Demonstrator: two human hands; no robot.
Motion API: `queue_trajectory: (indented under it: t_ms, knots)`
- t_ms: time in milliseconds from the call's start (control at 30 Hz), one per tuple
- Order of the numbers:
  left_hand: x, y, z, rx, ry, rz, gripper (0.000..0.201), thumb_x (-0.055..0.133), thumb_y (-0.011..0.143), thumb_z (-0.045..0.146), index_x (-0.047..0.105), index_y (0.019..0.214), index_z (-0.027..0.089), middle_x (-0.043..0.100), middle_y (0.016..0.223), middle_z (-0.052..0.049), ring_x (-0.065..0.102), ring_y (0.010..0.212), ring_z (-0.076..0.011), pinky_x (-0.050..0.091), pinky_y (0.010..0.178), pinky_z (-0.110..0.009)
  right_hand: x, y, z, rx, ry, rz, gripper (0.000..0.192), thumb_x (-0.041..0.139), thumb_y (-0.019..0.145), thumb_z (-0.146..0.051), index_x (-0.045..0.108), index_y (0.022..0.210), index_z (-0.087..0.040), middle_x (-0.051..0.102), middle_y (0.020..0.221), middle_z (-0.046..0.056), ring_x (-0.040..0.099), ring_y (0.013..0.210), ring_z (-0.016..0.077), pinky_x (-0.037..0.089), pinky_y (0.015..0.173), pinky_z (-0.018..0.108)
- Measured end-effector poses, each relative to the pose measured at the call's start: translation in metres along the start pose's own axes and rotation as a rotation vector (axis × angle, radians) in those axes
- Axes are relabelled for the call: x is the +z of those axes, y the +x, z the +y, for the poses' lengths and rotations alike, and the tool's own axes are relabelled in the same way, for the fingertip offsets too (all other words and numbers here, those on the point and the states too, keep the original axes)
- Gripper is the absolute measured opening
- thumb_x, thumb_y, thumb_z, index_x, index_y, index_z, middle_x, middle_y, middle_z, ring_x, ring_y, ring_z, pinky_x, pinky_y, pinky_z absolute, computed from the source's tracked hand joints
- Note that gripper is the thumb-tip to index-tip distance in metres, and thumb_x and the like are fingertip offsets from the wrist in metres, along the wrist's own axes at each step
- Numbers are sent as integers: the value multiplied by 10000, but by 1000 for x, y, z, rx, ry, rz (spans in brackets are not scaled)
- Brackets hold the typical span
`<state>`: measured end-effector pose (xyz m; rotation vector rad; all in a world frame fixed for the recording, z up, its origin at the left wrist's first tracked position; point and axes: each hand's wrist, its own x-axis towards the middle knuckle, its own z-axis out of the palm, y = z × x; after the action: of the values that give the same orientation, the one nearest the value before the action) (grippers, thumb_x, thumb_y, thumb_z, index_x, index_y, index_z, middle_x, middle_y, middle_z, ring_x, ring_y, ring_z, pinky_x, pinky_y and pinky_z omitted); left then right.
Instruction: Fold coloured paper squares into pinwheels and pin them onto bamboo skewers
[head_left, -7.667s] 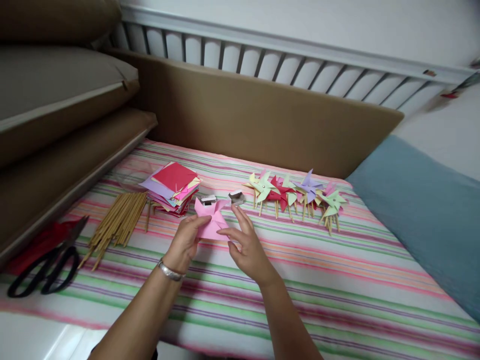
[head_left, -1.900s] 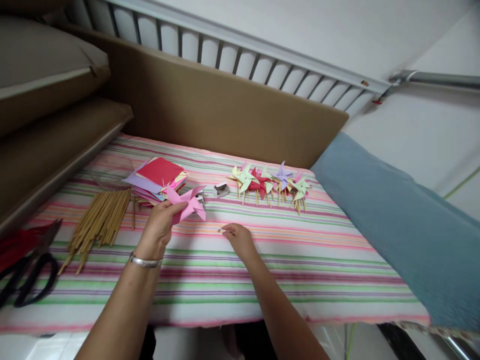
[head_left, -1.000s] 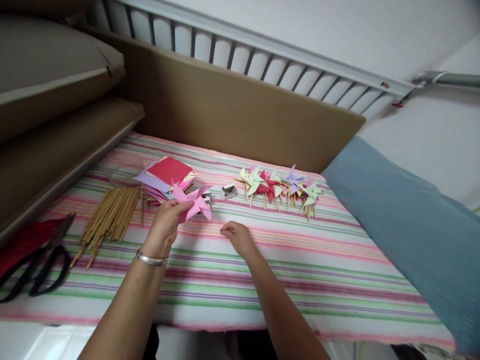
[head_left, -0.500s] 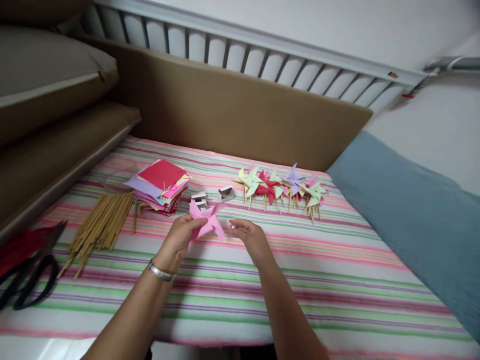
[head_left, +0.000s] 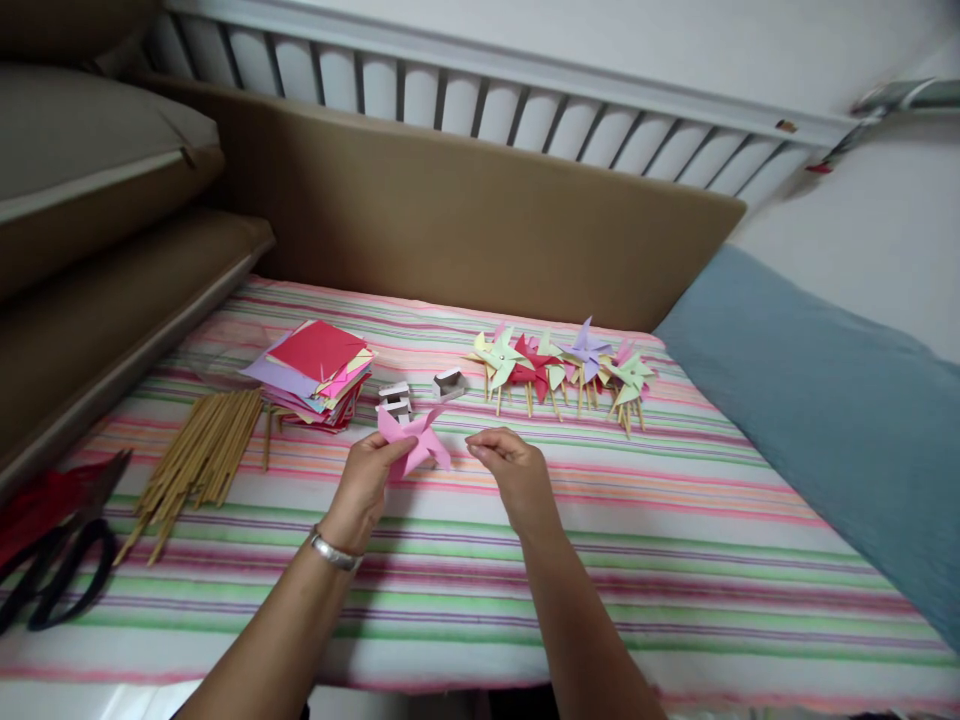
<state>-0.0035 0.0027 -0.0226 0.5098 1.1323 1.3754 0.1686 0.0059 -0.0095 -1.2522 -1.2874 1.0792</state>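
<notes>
A folded pink paper pinwheel is pinched at its centre between the thumb and fingers of my left hand, held over the striped cloth. My right hand hovers just right of the pinwheel, apart from it, with thumb and forefinger pressed together. Whatever is in that pinch is too small to make out. Right behind the pinwheel stands one small white box, and another small open box sits slightly to its right.
Coloured paper squares are stacked at back left, beside a bundle of thin wooden sticks. Scissors lie at far left. Several finished pinwheels on sticks lie at back right. A brown board stands along the back of the striped cloth.
My right hand has turned and drawn slightly away from the pinwheel; the small shiny thing at its fingertips no longer shows. My left hand keeps its hold on the pinwheel.
</notes>
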Motion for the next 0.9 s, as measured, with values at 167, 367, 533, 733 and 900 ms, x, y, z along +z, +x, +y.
queue_trajectory:
  t_ms: [167, 367, 533, 733, 900]
  knots:
    - [2, 2, -12, 73, 43, 17, 216, 775, 511, 243, 692, 660, 110, 673, 611, -27, 557, 556, -125, 405, 588, -249, 14, -9, -9, 34, 34, -116, 102, 599, 711, -231, 658, 784, -192, 672, 752, 21, 624, 725, 166, 501, 711, 307]
    - [8, -3, -18, 85, 50, -25, 209, 769, 535, 236, 705, 697, 120, 682, 639, -23, 563, 586, -127, 412, 616, -252, 13, -12, -14, -197, -222, -76, 91, 592, 736, -201, 676, 716, -227, 636, 970, 54, 571, 965, 211, 432, 879, 375]
    - [12, -7, -22, 65, 3, -83, 221, 760, 569, 224, 710, 759, 122, 698, 694, -34, 584, 639, -134, 430, 668, -264, 14, -11, -11, -146, -216, -82, 85, 618, 717, -198, 693, 709, -239, 418, 1382, 25, 337, 1293, 242, 244, 1067, 414]
    - [15, -10, -24, 36, -37, -122, 201, 763, 576, 211, 719, 752, 125, 715, 707, -41, 600, 652, -133, 437, 666, -246, 23, -11, -2, -59, -146, -108, 68, 624, 712, -226, 691, 722, -225, 339, 1444, 36, 271, 1340, 243, 228, 1069, 406]
    - [15, -11, -21, -52, -98, -198, 157, 760, 584, 187, 721, 716, 111, 721, 700, -51, 610, 642, -123, 443, 649, -220, 19, -7, 3, 2, -178, -97, 77, 629, 692, -229, 698, 726, -218, 368, 1426, 63, 259, 1346, 249, 227, 1061, 412]
